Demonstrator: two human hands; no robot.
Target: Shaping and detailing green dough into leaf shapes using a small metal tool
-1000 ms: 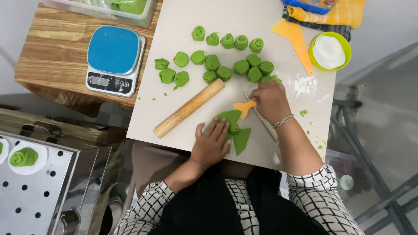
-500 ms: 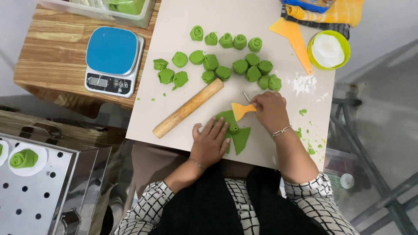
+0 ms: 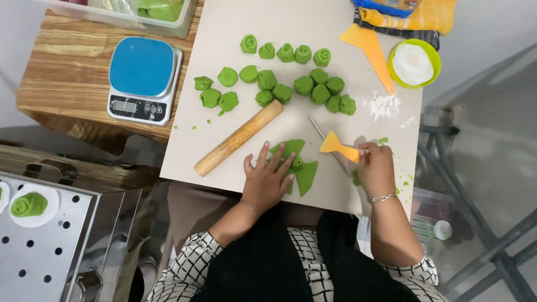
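Note:
My left hand [image 3: 269, 177] lies flat with fingers spread on a flattened sheet of green dough [image 3: 305, 173] cut into wedge-shaped flaps, near the front of the beige work mat [image 3: 224, 28]. My right hand [image 3: 376, 169] grips a small orange scraper [image 3: 335, 146] to the right of the dough, its blade pointing left. A thin metal rod [image 3: 321, 134] lies just under the scraper. A wooden rolling pin [image 3: 239, 137] rests diagonally to the left of my left hand.
Several green dough rolls [image 3: 291, 78] sit in rows at the mat's far side. A blue-topped kitchen scale [image 3: 142, 78] stands on the wooden table at left. Another orange scraper [image 3: 369, 53], a green bowl of flour [image 3: 414, 62] and a perforated steel tray [image 3: 50, 246] holding a dough piece [image 3: 29, 204] are nearby.
My right hand has drawn the orange scraper away to the right, off the dough. My left hand has spread flatter over the cut sheet.

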